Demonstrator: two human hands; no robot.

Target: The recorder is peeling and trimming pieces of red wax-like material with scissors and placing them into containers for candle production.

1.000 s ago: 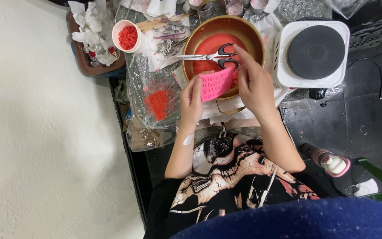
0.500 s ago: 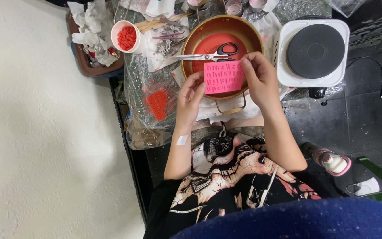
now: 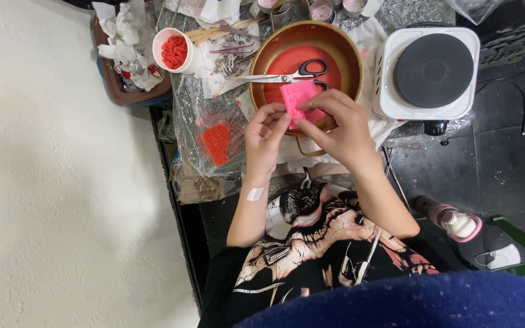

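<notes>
Both hands hold a small pink silicone mould [image 3: 296, 99] over the near rim of a brass bowl [image 3: 347, 51] filled with red wax. My left hand [image 3: 264, 138] pinches the mould's left edge. My right hand [image 3: 338, 124] grips its right side and covers part of it. A pair of scissors [image 3: 287, 74] with black handles lies across the bowl, just beyond the mould.
A white electric hotplate [image 3: 431, 73] stands to the right of the bowl. A white cup of red pieces [image 3: 174, 51] and a brown tray of crumpled tissue [image 3: 126, 42] sit at the far left. A red mould [image 3: 216, 141] lies on clear plastic wrap. Metal tools [image 3: 232, 51] lie behind.
The pink mould was held flat and facing up half a second ago; now it is folded smaller between both hands, which have drawn closer together.
</notes>
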